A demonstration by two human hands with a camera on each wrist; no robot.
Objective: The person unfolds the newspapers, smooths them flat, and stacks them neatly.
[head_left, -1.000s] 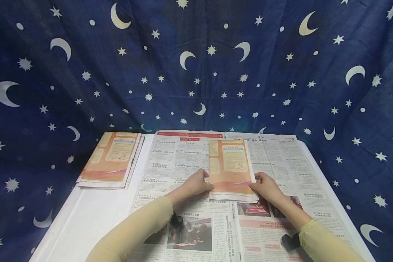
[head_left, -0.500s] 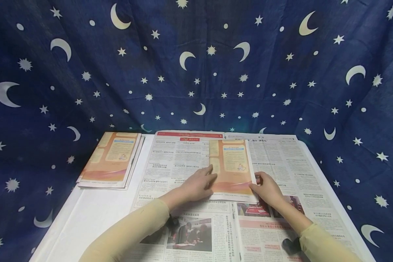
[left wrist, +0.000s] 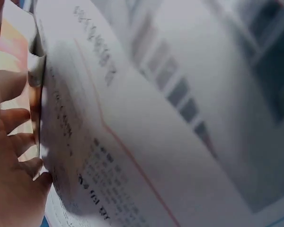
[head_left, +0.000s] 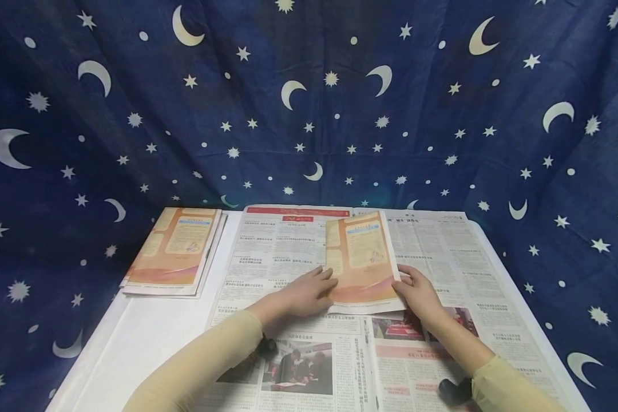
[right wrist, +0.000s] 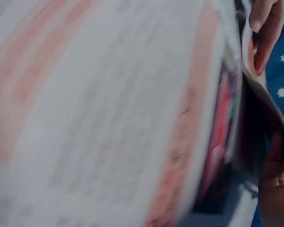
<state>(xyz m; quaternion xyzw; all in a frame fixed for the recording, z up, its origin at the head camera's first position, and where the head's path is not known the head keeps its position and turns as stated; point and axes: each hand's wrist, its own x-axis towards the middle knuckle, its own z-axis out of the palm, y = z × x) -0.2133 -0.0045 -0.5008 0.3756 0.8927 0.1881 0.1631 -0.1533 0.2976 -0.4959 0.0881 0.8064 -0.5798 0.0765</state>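
Over the spread newspaper, your pinching right hand has tipped the folded newspaper off flat; your uncurled left hand touches it.

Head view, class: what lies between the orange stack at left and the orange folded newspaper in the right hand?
The head view shows a strip of white table, then the spread newspaper, with the left hand over it.

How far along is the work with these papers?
Apparently done: the folded stack on the white table. In hand: a matching folded paper, its right edge pinched by the right hand, its left edge touched by the left hand. Probably remaining: that paper isn't on the stack, and the newspaper beneath lies spread open.
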